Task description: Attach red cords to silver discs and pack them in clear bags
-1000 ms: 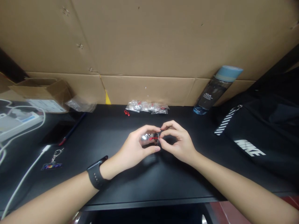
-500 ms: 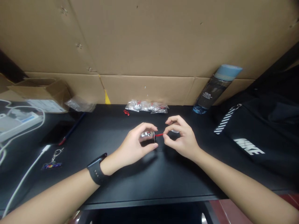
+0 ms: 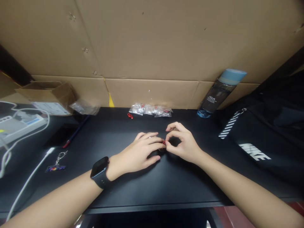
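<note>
My left hand (image 3: 139, 151), with a black watch (image 3: 99, 169) on its wrist, lies palm down over a small shiny silver thing that it almost wholly hides. Its fingers are stretched forward and apart, the tips close to a red cord (image 3: 163, 142). That cord is pinched between the thumb and index finger of my right hand (image 3: 182, 142), whose other fingers curl loosely above. Whether the left fingertips press on the cord cannot be made out.
Several clear plastic packets (image 3: 150, 109) and a red cord loop (image 3: 130, 116) lie at the back. A blue-capped bottle (image 3: 215, 95) leans right, beside a black bag (image 3: 256, 139). Leftward are a cardboard box (image 3: 51, 96), a keychain (image 3: 56, 166) and a white cable (image 3: 28, 177).
My left hand has turned palm down, from holding the silver thing between thumb and fingers to covering it with fingers stretched. My right hand keeps its pinch on the cord.
</note>
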The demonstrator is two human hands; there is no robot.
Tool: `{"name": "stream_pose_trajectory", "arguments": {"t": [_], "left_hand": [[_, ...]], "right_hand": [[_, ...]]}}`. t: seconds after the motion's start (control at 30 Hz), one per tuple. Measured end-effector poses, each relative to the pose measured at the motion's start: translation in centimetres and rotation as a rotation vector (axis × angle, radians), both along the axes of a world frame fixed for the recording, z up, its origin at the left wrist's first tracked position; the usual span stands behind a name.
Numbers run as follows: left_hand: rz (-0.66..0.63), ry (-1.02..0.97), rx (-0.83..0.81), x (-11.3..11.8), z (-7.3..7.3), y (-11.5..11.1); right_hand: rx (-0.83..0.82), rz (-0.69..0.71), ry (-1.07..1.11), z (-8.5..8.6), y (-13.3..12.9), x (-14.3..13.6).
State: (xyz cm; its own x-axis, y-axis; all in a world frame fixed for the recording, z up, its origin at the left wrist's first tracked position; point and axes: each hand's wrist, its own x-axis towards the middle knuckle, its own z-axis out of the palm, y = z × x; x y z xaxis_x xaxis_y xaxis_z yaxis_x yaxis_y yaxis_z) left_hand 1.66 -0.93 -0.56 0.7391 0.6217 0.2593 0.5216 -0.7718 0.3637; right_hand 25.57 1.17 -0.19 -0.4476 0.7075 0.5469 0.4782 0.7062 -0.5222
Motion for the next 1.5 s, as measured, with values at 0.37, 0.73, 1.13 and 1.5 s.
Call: {"name": "stream_pose_trajectory", "arguments": {"t": [0.37,0.73,1.13,1.5], "left_hand": [[0.315,-0.030,0.089,-0.9,-0.8,1.9],[0.350,-0.042,0.145,-0.2,-0.9,2.6],[0.451,-0.166,0.022,-0.6,0.4,2.2],[0.533,-0.627,-0.392,0.5,0.2,1.9]], "right_hand": [[-0.036,-0.059,-0.145,0.3,0.8,1.0],[-0.039,-0.049,-0.300,0.4,1.2,1.6],[-0.027,0.040,-0.452,0.2,1.9,2.7],[-0.020,-0.091,0.225,1.1,-0.3,0.2]]}}
